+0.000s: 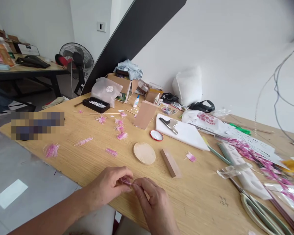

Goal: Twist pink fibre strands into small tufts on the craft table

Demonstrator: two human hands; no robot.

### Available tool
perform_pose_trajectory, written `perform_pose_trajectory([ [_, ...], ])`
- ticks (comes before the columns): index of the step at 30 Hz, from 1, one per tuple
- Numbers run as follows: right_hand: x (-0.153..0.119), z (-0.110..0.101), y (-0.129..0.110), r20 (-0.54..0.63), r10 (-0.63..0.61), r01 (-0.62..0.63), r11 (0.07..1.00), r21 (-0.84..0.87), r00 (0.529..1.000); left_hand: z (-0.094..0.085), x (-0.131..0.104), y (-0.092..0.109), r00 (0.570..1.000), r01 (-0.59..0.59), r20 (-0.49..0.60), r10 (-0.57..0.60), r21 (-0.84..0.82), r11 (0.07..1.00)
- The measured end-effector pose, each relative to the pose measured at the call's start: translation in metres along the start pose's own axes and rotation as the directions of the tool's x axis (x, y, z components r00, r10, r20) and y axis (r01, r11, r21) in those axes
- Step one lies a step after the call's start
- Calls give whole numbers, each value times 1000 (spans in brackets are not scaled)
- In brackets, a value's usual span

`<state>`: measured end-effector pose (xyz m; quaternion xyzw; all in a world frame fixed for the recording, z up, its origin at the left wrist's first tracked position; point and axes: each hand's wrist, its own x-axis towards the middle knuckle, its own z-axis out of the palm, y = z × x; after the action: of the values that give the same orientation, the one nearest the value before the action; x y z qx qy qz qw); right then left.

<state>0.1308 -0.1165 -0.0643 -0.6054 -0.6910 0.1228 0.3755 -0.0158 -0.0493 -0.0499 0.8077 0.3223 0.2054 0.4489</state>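
Note:
My left hand (pixel 112 184) curls round a small bundle of pink and purple strands (pixel 125 180) just above the table's front edge. Thumb and fingertips of my right hand (pixel 150 199) pinch the bundle's right end, close against the left fingers. Most of the bundle is hidden inside the left hand. Beyond the hands lie a round wooden disc (pixel 144 153) and a rectangular wooden block (pixel 171 163). Loose pink strand bunches rest to the left, one short bunch (pixel 111 152) near the disc and a fuller tassel (pixel 52 150) by the left edge.
At right lie green-handled scissors (pixel 256 209), pink ribbon strips (pixel 250 151) and a white foam strip (pixel 245 169). Farther back are a red-rimmed lid (pixel 156 135), a clip (pixel 169 125) on white sheet, an upright wooden board (pixel 145 114), a glue bottle (pixel 136 101) and a black tray (pixel 96 105).

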Motion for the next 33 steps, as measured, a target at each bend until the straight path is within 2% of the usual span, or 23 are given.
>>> perform_pose_trajectory([
  [3, 2, 0, -3, 5, 30, -30, 999, 35, 1000, -3, 1, 0, 1000, 3, -22, -4, -30, 1000],
  [6, 4, 1, -5, 14, 71, -72, 996, 44, 997, -5, 2, -4, 991, -110, -61, 116, 107, 988],
  [10, 6, 4, -9, 12, 94, -94, 996, 8, 996, -7, -1, -9, 959, -242, -67, 276, 319, 916],
  [12, 6, 5, -10, 5, 82, -81, 997, -18, 997, -7, -3, -8, 966, -222, -61, 250, 297, 929],
  [17, 7, 5, -13, 29, 71, -70, 997, -12, 997, -8, -2, -1, 999, -34, 30, 33, 14, 999],
  [20, 7, 4, -12, 33, 71, -71, 997, -23, 997, -7, 1, 0, 1000, -17, 14, 17, -10, 1000],
  [25, 8, 3, -9, 37, 76, -76, 997, -18, 996, -8, 3, -4, 989, -139, -30, 144, 128, 982],
  [30, 7, 3, -9, 35, 83, -82, 996, -45, 996, -8, 2, -10, 940, -302, -53, 336, 324, 897],
  [33, 7, 2, -10, 31, 92, -91, 995, -47, 995, -8, 2, -11, 926, -334, -55, 375, 350, 875],
])
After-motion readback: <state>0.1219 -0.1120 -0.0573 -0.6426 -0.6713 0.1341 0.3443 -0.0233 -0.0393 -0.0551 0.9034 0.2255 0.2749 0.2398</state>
